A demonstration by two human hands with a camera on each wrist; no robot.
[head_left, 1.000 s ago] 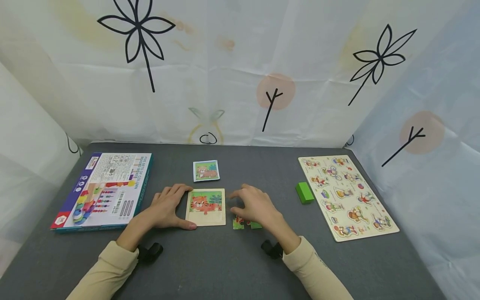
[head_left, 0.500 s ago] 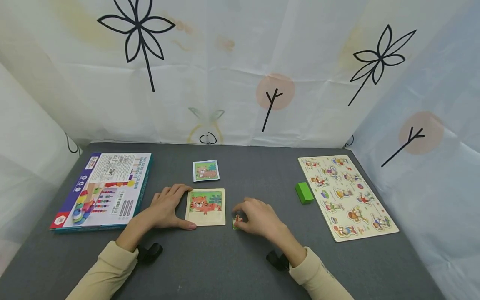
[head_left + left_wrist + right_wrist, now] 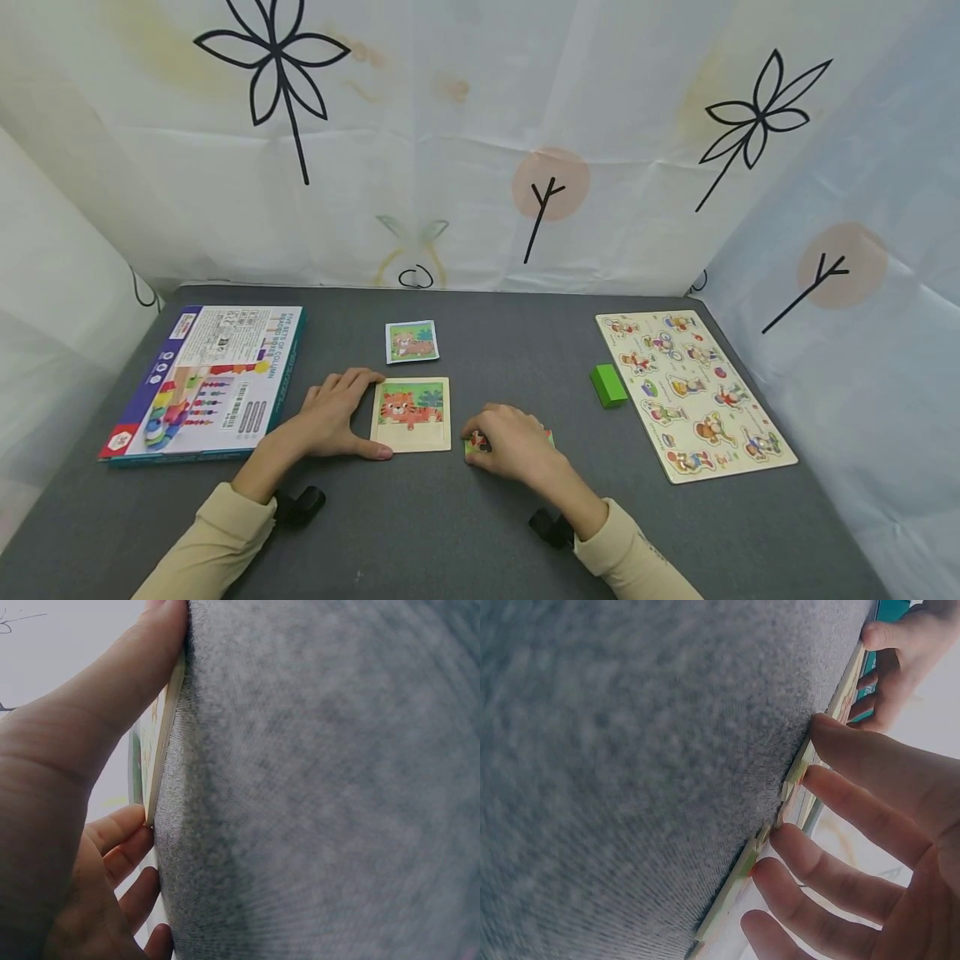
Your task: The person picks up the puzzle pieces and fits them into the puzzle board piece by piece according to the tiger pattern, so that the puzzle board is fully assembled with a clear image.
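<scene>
My left hand (image 3: 332,417) rests on the table at the left edge of a square wooden puzzle board (image 3: 427,440). Its thumb lies by the near corner and its fingertips by the far corner, as the left wrist view also shows. The board carries an orange tiger picture in its upper part; its lower strip is bare wood. To the right, my right hand (image 3: 510,442) lies low over small puzzle pieces. One piece (image 3: 477,442) shows between thumb and index finger, green and red. In the right wrist view the other fingers (image 3: 832,870) touch more flat pieces, partly hidden.
A small picture card (image 3: 412,342) lies behind the board. A large box (image 3: 217,375) stands on the left of the grey table (image 3: 420,533). On the right are a green block (image 3: 609,387) and a bigger board with printed figures (image 3: 697,400).
My right hand has come down over the puzzle pieces, slightly nearer me, and now covers most of them. A piece shows beyond its right side. My left hand and the board stay put.
</scene>
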